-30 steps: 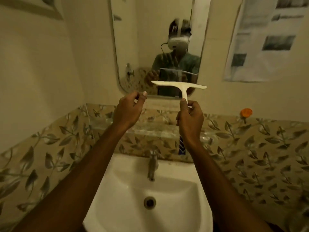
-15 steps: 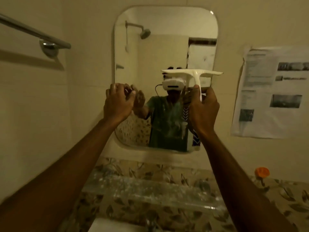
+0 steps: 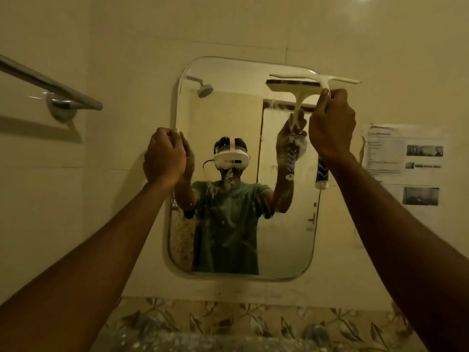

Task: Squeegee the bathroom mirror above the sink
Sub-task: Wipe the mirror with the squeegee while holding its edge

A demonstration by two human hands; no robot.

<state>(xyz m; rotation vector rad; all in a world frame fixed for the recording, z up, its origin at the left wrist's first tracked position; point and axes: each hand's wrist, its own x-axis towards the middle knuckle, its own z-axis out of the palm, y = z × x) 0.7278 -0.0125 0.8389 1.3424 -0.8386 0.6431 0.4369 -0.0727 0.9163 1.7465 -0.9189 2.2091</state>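
Observation:
A rounded rectangular mirror point(image 3: 243, 237) hangs on the cream tiled wall, streaked with white foam down its middle. My right hand point(image 3: 332, 125) grips the handle of a white squeegee point(image 3: 327, 81). Its blade lies across the mirror's top right corner and sticks out past the right edge. The handle's striped lower end pokes out below my wrist. My left hand point(image 3: 163, 156) is at the mirror's left edge at mid height, fingers curled; whether it pinches the rim is unclear.
A chrome towel bar point(image 3: 50, 85) juts from the left wall. A printed paper sheet point(image 3: 406, 163) is stuck to the wall right of the mirror. Leaf-patterned tiles point(image 3: 228, 323) and a glass shelf run below.
My view tilted up from the sink to the whole mirror. My right hand raised the squeegee from below the mirror to its top right corner. My left hand rose to the mirror's left edge.

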